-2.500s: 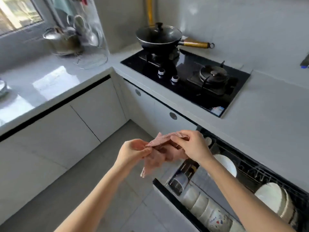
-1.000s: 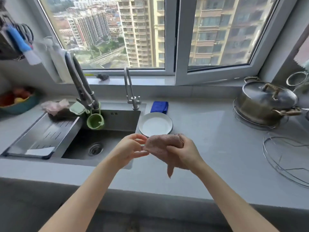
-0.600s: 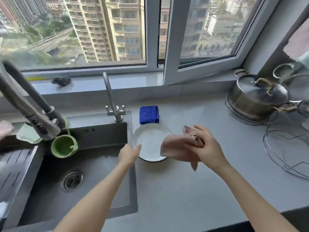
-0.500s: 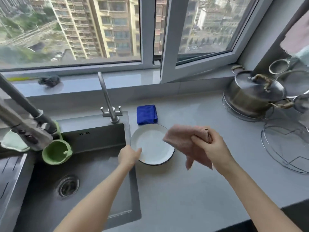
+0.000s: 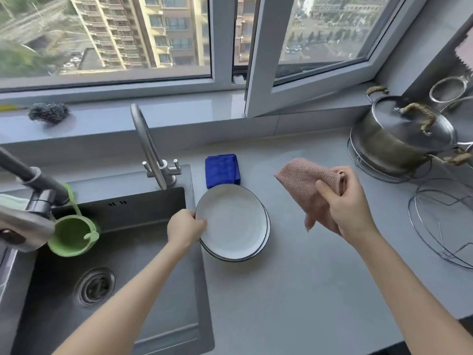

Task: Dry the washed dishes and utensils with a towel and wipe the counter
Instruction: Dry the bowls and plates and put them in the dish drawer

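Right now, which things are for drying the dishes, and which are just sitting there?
For the job: pink towel, white plates, left hand, right hand.
Just sitting: blue cloth, steel pot, green cup, scourer.

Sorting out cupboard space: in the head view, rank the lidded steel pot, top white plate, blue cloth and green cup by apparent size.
1. Steel pot, though it is farther away, so unsure against the plate.
2. White plate.
3. Green cup.
4. Blue cloth, close to the cup.
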`<state>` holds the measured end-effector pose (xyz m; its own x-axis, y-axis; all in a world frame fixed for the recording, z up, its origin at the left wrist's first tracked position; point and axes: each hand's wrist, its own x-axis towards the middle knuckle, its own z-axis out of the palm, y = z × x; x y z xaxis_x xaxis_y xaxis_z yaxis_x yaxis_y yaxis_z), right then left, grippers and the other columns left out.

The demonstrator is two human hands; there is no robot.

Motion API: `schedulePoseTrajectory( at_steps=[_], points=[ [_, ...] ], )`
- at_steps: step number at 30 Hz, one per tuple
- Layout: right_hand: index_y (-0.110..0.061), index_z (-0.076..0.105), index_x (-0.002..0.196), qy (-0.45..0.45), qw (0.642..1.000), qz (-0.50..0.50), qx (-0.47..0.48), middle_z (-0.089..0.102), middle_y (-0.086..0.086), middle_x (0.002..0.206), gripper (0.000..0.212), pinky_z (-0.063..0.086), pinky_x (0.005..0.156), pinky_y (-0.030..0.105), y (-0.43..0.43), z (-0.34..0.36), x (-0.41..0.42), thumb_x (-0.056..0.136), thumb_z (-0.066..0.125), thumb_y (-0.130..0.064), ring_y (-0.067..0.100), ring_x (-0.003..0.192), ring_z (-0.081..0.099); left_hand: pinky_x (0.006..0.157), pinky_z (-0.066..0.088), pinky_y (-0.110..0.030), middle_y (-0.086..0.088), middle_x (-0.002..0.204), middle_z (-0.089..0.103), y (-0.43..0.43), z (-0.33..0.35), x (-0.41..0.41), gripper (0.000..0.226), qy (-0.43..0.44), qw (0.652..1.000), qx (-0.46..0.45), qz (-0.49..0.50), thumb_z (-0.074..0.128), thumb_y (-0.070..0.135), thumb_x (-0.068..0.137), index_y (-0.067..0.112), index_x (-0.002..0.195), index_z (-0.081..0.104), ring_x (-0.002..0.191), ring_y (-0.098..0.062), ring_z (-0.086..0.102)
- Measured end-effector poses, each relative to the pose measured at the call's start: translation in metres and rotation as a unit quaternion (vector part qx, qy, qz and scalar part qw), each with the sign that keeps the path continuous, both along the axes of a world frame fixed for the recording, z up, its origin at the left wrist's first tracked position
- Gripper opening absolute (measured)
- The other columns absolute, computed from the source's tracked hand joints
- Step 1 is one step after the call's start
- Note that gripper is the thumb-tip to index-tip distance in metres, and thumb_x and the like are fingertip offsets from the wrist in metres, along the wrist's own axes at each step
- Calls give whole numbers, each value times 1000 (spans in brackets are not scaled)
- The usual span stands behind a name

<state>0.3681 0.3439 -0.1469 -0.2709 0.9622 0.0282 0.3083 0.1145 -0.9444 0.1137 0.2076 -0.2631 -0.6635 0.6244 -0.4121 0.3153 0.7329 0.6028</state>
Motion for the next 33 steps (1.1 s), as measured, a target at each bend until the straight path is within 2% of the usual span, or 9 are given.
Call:
schedulePoseTrajectory(
  at_steps=[5,9,16,19,22,24,26,30,33],
  points=[
    [-35,44,112,-5,999,37,0,46,-2,93,37,48,87,45,14,-3,-6,92,58,-7,21,89,54,53,20,-28,-7,64,22,5,19,-2,32,-120,979,138,89,51,7,67,20,57,23,61,-19,23],
    [-32,41,123,2,999,51,-1,45,-6,95,41,43,80,15,18,-6,-8,94,56,-7,16,90,50,49,14,-26,3,60,17,6,31,4,43,-117,974,166,99,52,8,84,21,60,18,56,-14,15],
    [-24,45,127,-32,995,86,44,50,-14,93,41,38,77,7,7,-8,-13,93,57,-7,-7,82,50,58,34,-29,-1,77,52,16,69,32,24,-27,989,141,30,46,38,95,17,107,48,69,-16,49],
    [-16,46,131,-78,988,76,110,57,-7,93,41,38,74,22,-2,-9,-17,93,57,-7,11,83,54,67,35,-30,-8,92,57,21,84,39,27,61,989,133,-9,39,36,99,16,112,52,89,-25,52],
    [-18,48,129,-74,984,30,162,59,-4,97,37,34,69,20,-22,-12,-39,92,53,-13,26,86,60,59,36,-38,-17,77,53,21,88,33,34,6,985,169,38,39,31,100,0,95,54,74,-31,51],
    [-23,43,136,-68,984,103,125,61,0,115,46,37,87,24,-41,-18,-61,92,45,-37,27,110,57,47,26,-31,-2,58,37,19,89,30,36,-84,974,198,73,41,33,99,6,77,53,54,-20,36],
    [-25,35,146,-134,952,262,83,52,1,139,80,15,116,45,-60,-26,-77,84,22,-75,18,140,33,49,24,-27,2,58,39,15,87,29,40,-132,963,217,95,46,38,97,12,67,53,55,-16,34],
    [-30,53,135,-272,900,238,244,51,11,140,83,7,114,60,-61,-36,-78,82,11,-79,27,136,41,68,37,-32,-5,74,59,1,85,29,47,-179,943,254,117,57,50,86,7,70,65,73,-15,51],
    [-33,6,149,-310,899,234,203,6,12,160,90,-3,116,56,-68,-55,-88,75,-5,-83,32,148,2,69,42,-31,-10,74,60,2,91,44,38,-223,922,292,119,58,35,92,6,69,67,71,-18,53]
  ],
)
